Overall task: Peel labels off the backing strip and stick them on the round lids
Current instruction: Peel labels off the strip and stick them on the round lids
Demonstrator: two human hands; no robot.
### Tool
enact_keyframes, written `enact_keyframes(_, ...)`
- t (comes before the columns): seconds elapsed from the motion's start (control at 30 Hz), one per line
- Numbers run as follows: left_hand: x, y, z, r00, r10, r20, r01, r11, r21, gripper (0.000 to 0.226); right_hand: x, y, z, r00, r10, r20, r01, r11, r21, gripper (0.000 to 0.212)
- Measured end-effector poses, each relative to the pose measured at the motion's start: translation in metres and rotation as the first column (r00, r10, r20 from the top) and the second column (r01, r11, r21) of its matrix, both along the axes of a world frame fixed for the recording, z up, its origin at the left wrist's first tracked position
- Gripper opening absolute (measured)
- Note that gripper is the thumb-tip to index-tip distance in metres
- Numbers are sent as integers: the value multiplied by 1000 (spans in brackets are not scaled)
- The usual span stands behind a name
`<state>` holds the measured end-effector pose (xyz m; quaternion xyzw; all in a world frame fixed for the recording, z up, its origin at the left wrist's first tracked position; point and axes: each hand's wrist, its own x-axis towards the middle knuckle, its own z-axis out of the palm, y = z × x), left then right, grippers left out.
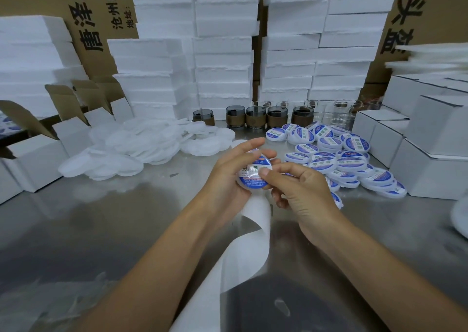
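Stacked foam boxes (222, 61) wall the back of the steel desk (101, 230). Above its middle both hands hold one round lid (249, 181): the left hand (228, 177) cups it with curled fingers, the right hand (304, 190) pinches its right edge, thumb pressing the label (256, 166). Finished lids (349, 159) lie right, nearer the right hand; the backing strip (253, 243) trails toward the person.

bare lids (119, 152) left | labelled lids (352, 159) right | cups (255, 119) behind both | backing strip (255, 223) front, on table (114, 220)
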<state>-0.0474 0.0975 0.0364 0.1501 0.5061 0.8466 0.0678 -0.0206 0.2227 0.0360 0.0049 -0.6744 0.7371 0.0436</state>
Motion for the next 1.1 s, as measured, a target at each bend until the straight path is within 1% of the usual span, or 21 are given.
enact_keyframes(0.07, -1, -1, 0, 999, -35, -3, 35, 999, 9, 45, 0, 1, 0, 1000, -2, 5, 2, 1000, 6, 9)
enact_keyframes(0.1, -1, -2, 0, 999, -46, 2, 46, 999, 17, 48, 0, 1, 0, 1000, -3, 9, 3, 1000, 14, 9)
enact_keyframes(0.17, -2, -2, -1, 998, -59, 15, 58, 997, 47, 47, 0, 1, 1, 1000, -7, 17, 6, 1000, 26, 10)
enact_keyframes(0.27, -2, -2, 0, 997, -70, 28, 67, 994, 86, 51, 0, 0, 1, 1000, -16, 23, 16, 999, 33, 10)
enact_keyframes(0.7, 0, -1, 2, 998, -35, 49, 34, 999, 24, 51, -2, 0, -1, 999, -30, 11, 30, 999, 37, 10)
enact_keyframes(1.1, 2, 3, 0, 998, -56, -5, 56, 997, -48, 44, -2, -1, -3, 996, -87, -28, 88, 996, 31, 14)
